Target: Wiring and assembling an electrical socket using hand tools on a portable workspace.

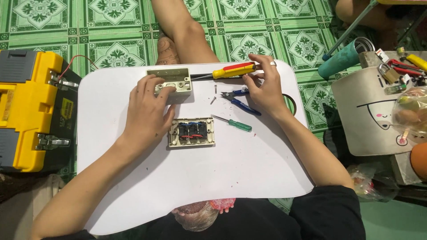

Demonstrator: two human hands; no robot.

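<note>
Beige switch plate, wired back up (191, 132), mid-table | my left hand (149, 111) pressing down beige plastic wall box (171, 80) | my right hand (262, 86) pinching yellow-red-handled screwdriver (231, 70), tip at box | step, I judge: working box screw; next needs steady turning.

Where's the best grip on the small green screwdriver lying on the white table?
Take the small green screwdriver by its translucent green handle, from above or the near side. It lies flat and free, handle toward the right hand; the thin shaft points toward the left hand, close above the open switch plate.
</note>
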